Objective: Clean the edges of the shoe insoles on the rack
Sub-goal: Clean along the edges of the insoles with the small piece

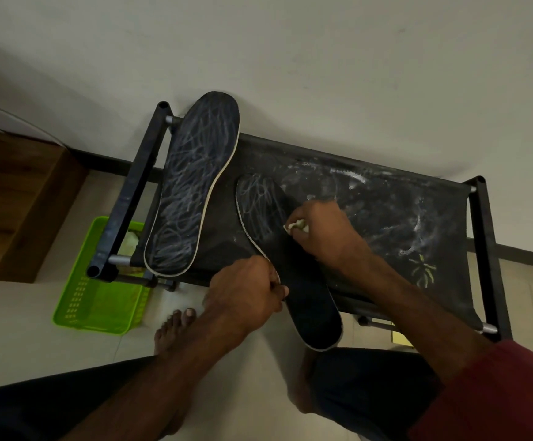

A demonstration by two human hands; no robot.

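Observation:
Two black insoles with white rims lie on a black fabric shoe rack [386, 192]. The left insole [192, 186] is covered in white chalk scribbles and leans over the rack's back bar. The right insole [290, 265] has scribbles only at its far end, and its near end hangs over the rack's front edge. My left hand [246, 297] pinches this insole's left rim near the middle. My right hand [319, 230] grips a small crumpled pale cloth [297, 225] and presses it onto the insole's top.
White chalk smears and a yellow-green scribble [422, 270] mark the rack fabric at right. A lime green plastic basket [96, 300] sits on the floor under the rack's left end. A wooden cabinet [20, 198] stands at left. My bare feet [176, 329] are near the rack.

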